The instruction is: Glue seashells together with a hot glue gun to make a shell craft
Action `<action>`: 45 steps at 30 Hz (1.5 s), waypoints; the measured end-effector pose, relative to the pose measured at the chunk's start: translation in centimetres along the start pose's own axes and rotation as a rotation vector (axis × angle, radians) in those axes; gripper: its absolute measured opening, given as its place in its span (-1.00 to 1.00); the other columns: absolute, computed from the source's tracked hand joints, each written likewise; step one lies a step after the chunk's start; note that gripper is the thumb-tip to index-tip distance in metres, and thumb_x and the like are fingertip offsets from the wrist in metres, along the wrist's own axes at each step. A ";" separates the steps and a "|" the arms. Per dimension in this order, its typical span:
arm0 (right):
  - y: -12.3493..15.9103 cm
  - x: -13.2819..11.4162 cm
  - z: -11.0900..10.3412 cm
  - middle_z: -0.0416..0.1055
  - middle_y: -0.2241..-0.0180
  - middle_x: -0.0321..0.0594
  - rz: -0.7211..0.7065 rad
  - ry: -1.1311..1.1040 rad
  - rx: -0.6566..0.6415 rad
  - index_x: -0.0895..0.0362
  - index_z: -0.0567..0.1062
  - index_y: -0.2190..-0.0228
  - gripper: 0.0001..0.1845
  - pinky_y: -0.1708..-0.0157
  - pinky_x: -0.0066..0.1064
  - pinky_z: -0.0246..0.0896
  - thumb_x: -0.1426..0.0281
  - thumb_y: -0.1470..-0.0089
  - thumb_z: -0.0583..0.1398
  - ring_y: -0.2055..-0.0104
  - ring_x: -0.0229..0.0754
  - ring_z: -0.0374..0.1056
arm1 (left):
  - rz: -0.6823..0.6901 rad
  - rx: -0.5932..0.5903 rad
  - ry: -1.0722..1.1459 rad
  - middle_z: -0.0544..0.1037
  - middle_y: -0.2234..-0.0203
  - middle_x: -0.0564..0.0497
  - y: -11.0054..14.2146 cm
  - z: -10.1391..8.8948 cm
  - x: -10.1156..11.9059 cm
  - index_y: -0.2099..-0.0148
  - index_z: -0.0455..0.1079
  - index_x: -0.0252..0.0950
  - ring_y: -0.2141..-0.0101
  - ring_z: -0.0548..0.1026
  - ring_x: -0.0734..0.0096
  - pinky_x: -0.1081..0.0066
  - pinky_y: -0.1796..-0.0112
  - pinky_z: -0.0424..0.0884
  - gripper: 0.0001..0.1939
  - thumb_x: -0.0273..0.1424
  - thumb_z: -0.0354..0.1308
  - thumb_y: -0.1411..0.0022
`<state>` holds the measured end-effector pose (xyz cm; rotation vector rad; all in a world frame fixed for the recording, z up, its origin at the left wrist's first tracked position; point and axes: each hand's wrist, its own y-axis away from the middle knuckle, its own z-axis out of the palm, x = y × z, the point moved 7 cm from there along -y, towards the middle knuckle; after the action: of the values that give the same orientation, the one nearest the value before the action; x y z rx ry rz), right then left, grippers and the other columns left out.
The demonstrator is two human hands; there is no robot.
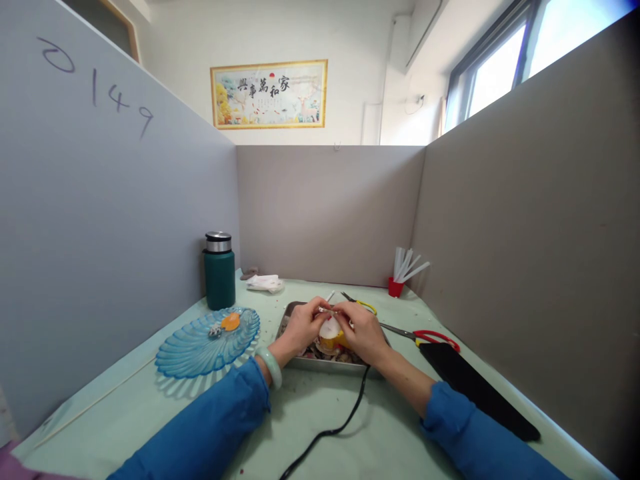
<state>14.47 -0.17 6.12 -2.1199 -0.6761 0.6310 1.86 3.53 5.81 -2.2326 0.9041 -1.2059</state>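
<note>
My left hand (306, 325), with a pale bangle (271, 367) at its wrist, pinches a small whitish piece (327, 311) between thumb and fingertips. The fingers of my right hand (363, 327) close on the same piece from the other side. What kind of piece it is I cannot make out. Under both hands lies a metal tray (320, 365) of small mixed bits, too small to name. A rounded white object (330, 328) and a yellow object (334, 343) sit in it, partly hidden by my hands. A black cord (345, 423) runs from the tray toward me.
Left of the tray are a blue scalloped glass plate (190, 350) holding an orange piece (231, 322), and a green flask (219, 279). To the right lie red-handled scissors (435, 335), a black flat object (480, 390) and yellow-handled scissors (369, 307). Behind stands a red cup (395, 288) of white sticks.
</note>
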 end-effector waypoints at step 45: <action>-0.1 1.0 -0.1 0.45 0.37 -0.22 0.143 -0.008 0.029 0.12 0.38 0.23 -0.80 0.35 -0.43 0.19 0.31 -0.16 0.05 0.36 -0.20 0.37 | -0.028 0.019 0.057 0.43 0.54 0.08 0.0 -0.3 0.1 0.05 0.31 -0.30 0.50 0.36 0.49 0.52 0.45 0.24 -0.72 -0.35 0.04 -0.19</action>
<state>15.23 0.42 6.04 -2.1531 -0.5202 0.7231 1.66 3.44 5.97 -2.2135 0.8815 -1.2911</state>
